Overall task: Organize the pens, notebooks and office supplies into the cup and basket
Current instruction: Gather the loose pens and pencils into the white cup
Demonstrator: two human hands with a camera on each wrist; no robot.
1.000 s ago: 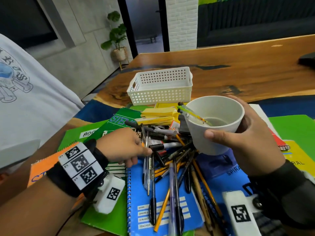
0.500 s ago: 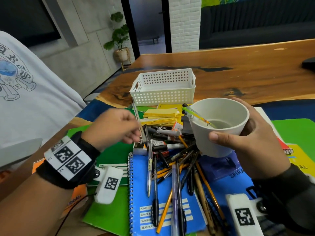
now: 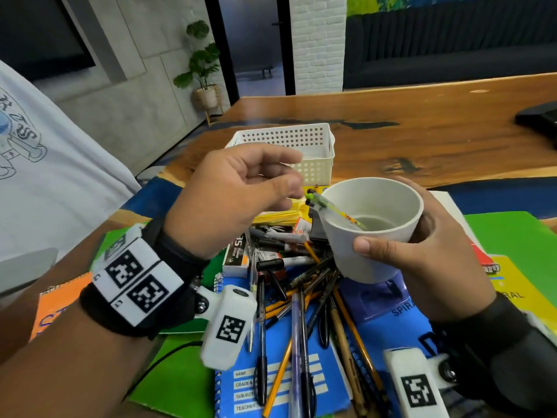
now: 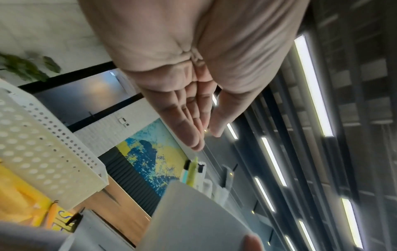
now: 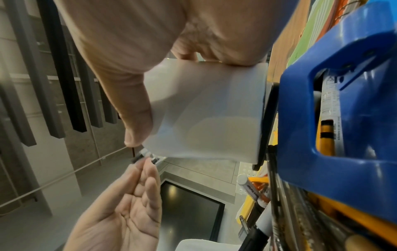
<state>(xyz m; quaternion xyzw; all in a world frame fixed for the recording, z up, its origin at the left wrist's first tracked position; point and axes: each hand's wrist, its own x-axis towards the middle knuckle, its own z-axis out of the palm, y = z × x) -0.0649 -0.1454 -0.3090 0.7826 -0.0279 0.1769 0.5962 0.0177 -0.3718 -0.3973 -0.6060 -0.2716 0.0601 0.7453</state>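
My right hand (image 3: 391, 236) grips a grey cup (image 3: 370, 254) above the heap, thumb on its near wall. A few pens (image 3: 319, 202), one with a green barrel, lean on the cup's left rim. My left hand (image 3: 291, 173) hovers just left of that rim with relaxed fingers and holds nothing; in the right wrist view its fingertips (image 5: 148, 163) touch the pen ends. A pile of pens and pencils (image 3: 301, 297) lies on a blue spiral notebook (image 3: 280, 384). The white perforated basket (image 3: 316, 164) stands behind, with nothing seen inside.
Green (image 3: 180, 372) and orange (image 3: 57, 300) notebooks lie at left, more at right. Yellow sticky notes (image 3: 280, 215), a staples box (image 3: 236, 254) and a blue punch-like tool (image 3: 370, 297) sit in the heap. A person in a white shirt (image 3: 45, 176) stands left.
My left hand pinched a clear pen from the pile, lifted it up to the cup's rim and let it go. The cup stayed in my right hand.
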